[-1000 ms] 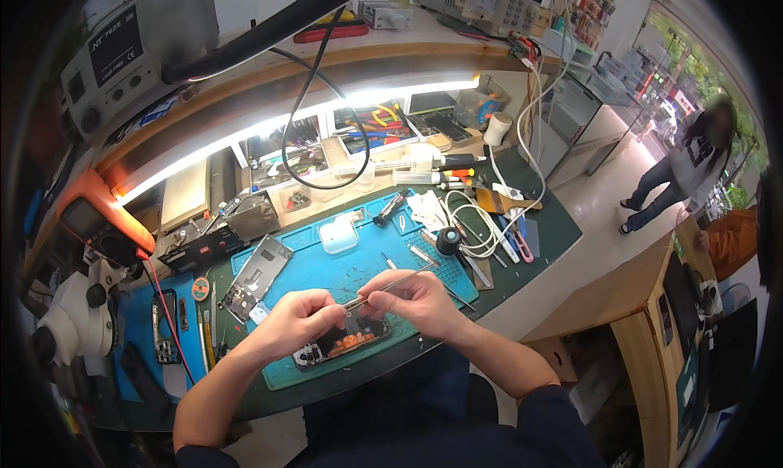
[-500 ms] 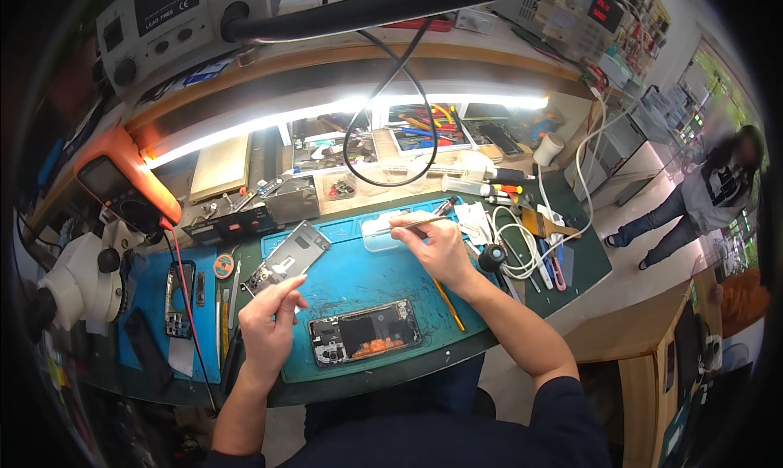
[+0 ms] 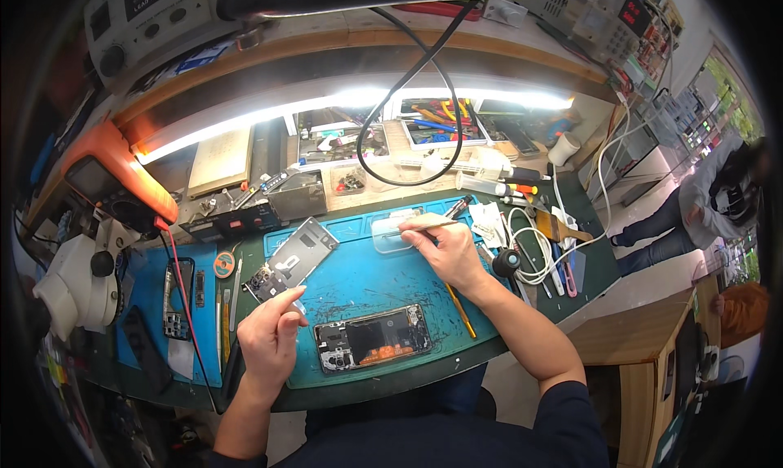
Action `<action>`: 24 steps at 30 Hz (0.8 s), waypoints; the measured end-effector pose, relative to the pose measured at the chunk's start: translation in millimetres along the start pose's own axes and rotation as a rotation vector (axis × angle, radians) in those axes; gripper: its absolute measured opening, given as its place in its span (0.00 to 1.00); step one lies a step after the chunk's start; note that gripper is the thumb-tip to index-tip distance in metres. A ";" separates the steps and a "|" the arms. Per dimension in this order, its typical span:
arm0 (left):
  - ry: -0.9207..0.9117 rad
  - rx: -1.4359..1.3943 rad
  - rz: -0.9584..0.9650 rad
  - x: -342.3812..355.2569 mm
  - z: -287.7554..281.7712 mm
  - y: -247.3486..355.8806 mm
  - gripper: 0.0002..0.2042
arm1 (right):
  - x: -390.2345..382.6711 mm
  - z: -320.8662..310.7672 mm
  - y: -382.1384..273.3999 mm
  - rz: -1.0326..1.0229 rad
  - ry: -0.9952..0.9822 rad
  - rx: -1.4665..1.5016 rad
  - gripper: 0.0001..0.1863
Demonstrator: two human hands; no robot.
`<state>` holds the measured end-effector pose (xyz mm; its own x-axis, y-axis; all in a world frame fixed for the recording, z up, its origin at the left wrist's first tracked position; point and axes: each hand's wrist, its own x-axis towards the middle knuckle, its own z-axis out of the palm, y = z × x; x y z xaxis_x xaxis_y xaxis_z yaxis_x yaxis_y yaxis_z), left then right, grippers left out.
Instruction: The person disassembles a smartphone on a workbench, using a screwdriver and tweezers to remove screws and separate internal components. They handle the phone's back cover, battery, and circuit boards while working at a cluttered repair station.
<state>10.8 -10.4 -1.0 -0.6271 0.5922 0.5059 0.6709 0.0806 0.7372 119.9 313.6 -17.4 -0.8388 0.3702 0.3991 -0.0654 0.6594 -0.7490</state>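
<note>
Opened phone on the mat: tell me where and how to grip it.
Probably best to pinch the opened phone by the rims of its two long edges, one hand coming from above: it lies flat on the blue mat with its inner parts facing up, so fingers should avoid its middle.

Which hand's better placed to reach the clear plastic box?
Probably your right hand: it holds a slim tool right by the clear plastic box. Your left hand is farther away, near the grey panel.
</note>
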 end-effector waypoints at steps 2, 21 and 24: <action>0.004 -0.018 -0.007 0.5 0.2 0.6 0.19 | 0.1 -0.2 -1.0 0.000 -0.005 -0.013 0.09; -0.439 -0.117 -0.410 60.8 38.9 2.0 0.15 | -11.3 -4.7 -9.8 -0.048 -0.006 0.146 0.10; -0.421 -0.112 -0.295 59.0 61.9 -11.1 0.16 | -14.8 -6.9 -14.8 0.038 -0.102 0.268 0.11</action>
<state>-9.2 73.2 -7.0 -0.5542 0.8300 0.0627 0.4286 0.2200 0.8763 137.0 302.9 -8.6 -0.8927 0.3147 0.3226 -0.1617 0.4444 -0.8811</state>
